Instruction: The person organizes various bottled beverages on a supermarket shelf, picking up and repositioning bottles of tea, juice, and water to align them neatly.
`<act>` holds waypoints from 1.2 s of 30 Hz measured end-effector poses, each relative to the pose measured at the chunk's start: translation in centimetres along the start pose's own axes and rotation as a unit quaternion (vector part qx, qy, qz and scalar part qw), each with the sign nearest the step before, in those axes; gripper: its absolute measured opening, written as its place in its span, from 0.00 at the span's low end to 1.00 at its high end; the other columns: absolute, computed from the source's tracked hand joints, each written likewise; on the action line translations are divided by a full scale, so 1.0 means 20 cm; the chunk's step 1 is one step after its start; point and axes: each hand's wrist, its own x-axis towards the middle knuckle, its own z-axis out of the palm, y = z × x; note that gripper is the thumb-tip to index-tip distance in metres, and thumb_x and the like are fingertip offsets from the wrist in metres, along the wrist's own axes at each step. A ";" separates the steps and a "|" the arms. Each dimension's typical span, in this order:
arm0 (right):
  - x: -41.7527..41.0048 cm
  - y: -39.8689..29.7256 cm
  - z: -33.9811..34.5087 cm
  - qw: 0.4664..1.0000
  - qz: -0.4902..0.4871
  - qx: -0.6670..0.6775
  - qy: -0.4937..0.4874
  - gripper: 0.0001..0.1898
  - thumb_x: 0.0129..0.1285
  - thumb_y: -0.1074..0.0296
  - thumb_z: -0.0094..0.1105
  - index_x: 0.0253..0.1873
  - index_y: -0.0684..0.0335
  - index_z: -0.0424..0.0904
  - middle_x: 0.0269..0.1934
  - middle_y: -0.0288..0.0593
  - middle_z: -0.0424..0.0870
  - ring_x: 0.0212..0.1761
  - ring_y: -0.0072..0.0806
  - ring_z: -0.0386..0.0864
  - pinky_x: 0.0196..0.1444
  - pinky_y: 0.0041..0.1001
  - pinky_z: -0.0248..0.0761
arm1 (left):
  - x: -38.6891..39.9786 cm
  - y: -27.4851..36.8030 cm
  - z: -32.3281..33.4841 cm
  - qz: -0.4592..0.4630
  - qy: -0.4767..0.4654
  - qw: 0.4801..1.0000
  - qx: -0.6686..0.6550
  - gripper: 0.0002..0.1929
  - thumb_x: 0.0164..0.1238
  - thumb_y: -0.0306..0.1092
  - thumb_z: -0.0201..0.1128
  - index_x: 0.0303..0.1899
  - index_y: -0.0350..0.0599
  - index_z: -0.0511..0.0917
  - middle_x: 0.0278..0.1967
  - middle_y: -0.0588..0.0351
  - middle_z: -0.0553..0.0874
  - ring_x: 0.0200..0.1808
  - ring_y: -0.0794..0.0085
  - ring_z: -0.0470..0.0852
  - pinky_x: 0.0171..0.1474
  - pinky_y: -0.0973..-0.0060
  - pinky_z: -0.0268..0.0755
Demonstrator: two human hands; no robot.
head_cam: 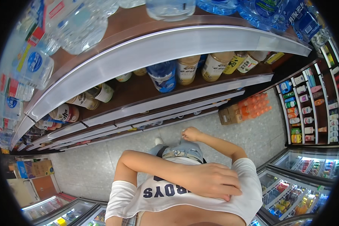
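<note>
My left hand point(214, 180) lies across my chest on the white T-shirt point(248, 183), palm down. Its fingers are slightly bent and a little apart, and nothing shows in them. Low in front of my right side hangs my right hand point(191, 134), near the leg of my light blue jeans point(188, 148). Its fingers are curled in, and whether they hold anything is too small to tell. Before me stands a store shelf with a pale front rail point(169, 42). Under that rail sit a blue-labelled bottle point(163, 76) and a beige drink bottle point(188, 70).
Large clear water bottles point(76, 28) line the upper shelf. Cardboard boxes point(230, 114) and a pack of orange bottles point(254, 106) stand on the tiled floor point(82, 166). Toiletry shelves point(308, 110) rise to the right. Lit glass-door coolers point(293, 195) are behind me on the right.
</note>
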 end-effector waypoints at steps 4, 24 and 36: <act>-0.16 0.33 0.25 0.988 0.153 0.014 -0.015 0.12 0.53 0.56 0.59 0.35 0.58 0.82 0.31 0.51 0.84 0.36 0.49 0.82 0.38 0.46 0.75 | 0.13 -0.10 0.04 -0.065 -0.026 0.995 -0.070 0.14 0.63 0.36 0.62 0.46 0.40 0.76 0.41 0.54 0.78 0.44 0.61 0.79 0.43 0.66 0.75; -0.66 0.66 0.62 0.929 0.325 0.125 -0.126 0.18 0.58 0.54 0.57 0.44 0.62 0.83 0.44 0.52 0.85 0.49 0.49 0.81 0.51 0.42 0.75 | 0.24 -0.28 0.05 -0.052 -0.018 0.996 0.074 0.11 0.54 0.32 0.58 0.36 0.33 0.74 0.31 0.52 0.72 0.31 0.66 0.74 0.33 0.72 0.72; -0.06 0.03 0.06 0.991 0.028 0.123 0.049 0.16 0.63 0.57 0.57 0.49 0.61 0.79 0.43 0.52 0.83 0.47 0.47 0.81 0.47 0.42 0.75 | 0.19 -0.30 0.00 0.020 -0.055 0.950 0.308 0.14 0.62 0.32 0.57 0.47 0.39 0.79 0.41 0.53 0.79 0.39 0.65 0.79 0.47 0.71 0.75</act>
